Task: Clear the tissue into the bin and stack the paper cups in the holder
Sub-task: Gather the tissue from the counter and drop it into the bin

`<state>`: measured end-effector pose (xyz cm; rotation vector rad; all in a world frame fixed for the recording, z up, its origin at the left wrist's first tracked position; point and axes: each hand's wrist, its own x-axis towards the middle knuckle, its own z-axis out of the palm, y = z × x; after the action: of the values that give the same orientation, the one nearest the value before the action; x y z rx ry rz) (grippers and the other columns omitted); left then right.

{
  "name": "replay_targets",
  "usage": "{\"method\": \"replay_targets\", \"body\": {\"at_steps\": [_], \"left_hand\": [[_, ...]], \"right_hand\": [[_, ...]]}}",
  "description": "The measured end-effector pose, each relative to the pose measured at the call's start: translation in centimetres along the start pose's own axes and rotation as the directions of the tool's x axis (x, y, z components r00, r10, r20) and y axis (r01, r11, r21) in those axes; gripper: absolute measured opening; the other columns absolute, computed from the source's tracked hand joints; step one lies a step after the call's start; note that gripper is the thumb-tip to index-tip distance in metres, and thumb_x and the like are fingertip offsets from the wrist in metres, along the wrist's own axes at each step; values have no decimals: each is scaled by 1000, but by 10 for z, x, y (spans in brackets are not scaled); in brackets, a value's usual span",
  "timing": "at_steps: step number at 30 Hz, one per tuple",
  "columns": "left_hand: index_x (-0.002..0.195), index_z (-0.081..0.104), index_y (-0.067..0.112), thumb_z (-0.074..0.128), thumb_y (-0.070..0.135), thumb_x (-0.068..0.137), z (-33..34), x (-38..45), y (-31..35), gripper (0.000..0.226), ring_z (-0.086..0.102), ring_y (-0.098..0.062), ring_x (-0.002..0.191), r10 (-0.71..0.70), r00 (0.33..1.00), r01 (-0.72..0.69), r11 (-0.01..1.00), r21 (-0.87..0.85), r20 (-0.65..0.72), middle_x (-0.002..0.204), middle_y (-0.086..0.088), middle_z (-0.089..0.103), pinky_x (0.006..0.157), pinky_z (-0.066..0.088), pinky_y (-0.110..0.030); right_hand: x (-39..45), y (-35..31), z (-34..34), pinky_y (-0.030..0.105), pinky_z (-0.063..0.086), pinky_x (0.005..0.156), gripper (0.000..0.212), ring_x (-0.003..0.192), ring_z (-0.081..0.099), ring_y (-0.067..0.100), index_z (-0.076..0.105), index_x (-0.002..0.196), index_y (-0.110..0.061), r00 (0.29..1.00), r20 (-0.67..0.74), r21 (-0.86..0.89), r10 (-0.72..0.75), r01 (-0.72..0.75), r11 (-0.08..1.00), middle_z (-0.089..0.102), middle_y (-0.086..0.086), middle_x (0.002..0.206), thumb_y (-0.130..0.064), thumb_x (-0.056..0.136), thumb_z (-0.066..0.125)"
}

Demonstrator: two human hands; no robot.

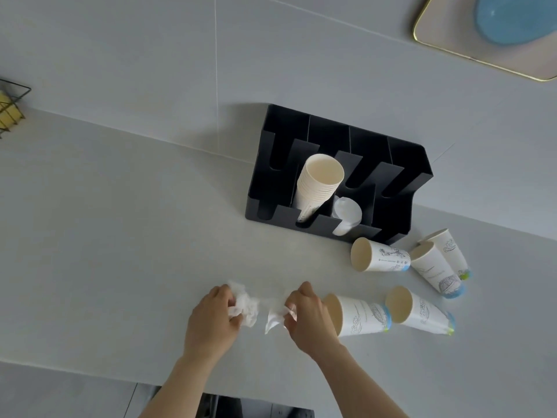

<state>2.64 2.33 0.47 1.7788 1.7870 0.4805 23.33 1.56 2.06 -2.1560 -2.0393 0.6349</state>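
My left hand [212, 319] grips a crumpled white tissue [247, 307] on the pale counter. My right hand [307, 315] pinches a second piece of white tissue [275, 319] just beside it. Several printed paper cups lie on their sides to the right: one [361, 316] right next to my right hand, another [417, 310] beyond it, one [378, 256] near the holder, two more [435, 267] at the far right. The black cup holder [394, 164] stands against the wall with a stack of cups [318, 188] in one slot and white lids [346, 218] in the slot beside it.
A black wire basket [12, 107] with something yellow sits at the left edge. A gold-rimmed tray [437, 40] with a blue plate [512, 19] hangs at the upper right. The counter's front edge runs below my forearms, with a dark object [256, 408] beneath it.
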Motion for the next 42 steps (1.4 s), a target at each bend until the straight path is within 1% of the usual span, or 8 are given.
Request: {"method": "replay_targets", "body": {"at_steps": [8,14,18,21,24,28,35,42], "left_hand": [[93,46,33,76,23,81,8,0,31,34,57,-5,59,54,999,-53,980,-191,4,71,18,58,50,39,-15],[110,65,35,72,5,83,9,-4,26,41,69,4,94,200,971,-136,912,-386,130,103,23,73,82,57,-14],[92,67,33,76,27,88,7,-1,26,12,72,3,81,132,990,-102,911,-399,49,85,19,76,71,61,-21],[96,51,34,77,25,85,5,-1,29,30,70,7,72,82,997,-82,946,-314,-12,81,22,74,62,56,-16],[106,39,32,80,16,81,10,-5,39,50,63,14,63,20,1000,-25,968,-251,-20,75,28,68,58,50,-10],[107,60,26,83,20,80,19,-15,60,35,67,11,72,-37,998,18,942,-335,-50,78,26,69,67,57,-15],[121,63,33,87,22,79,28,-49,95,50,49,5,127,51,999,-50,884,-466,-10,138,22,50,103,43,-21],[92,68,36,85,18,80,42,-90,119,29,73,-2,87,-205,960,106,894,-435,-188,91,24,76,77,61,-22]], "right_hand": [[6,-31,-4,33,55,64,21,76,65,14,58,93,-28,984,-41,377,172,-144,915,68,-9,86,-15,82,70],[4,-26,-17,43,62,70,21,79,72,17,62,84,-32,937,67,536,344,-324,780,73,-8,88,-11,83,66],[-1,-23,-21,44,61,89,19,85,77,18,73,96,-21,930,242,697,276,-365,618,80,0,91,-9,88,60],[-6,-22,-29,27,62,82,19,88,77,14,74,105,-19,933,331,802,138,-356,481,80,0,99,-18,86,72],[-12,-23,-30,22,62,70,31,78,77,10,71,100,-26,949,286,726,133,-305,616,78,-6,99,-32,74,87],[-11,-8,-38,35,64,70,12,68,75,21,70,87,-17,968,213,743,135,-250,621,78,8,83,-11,80,77],[-14,35,-61,14,40,38,12,52,69,14,60,88,-15,969,246,753,11,-198,627,74,6,71,-5,93,62],[-30,44,-50,30,56,59,5,61,64,15,61,95,-14,915,371,751,-160,-194,632,74,20,89,-18,97,62]]}}
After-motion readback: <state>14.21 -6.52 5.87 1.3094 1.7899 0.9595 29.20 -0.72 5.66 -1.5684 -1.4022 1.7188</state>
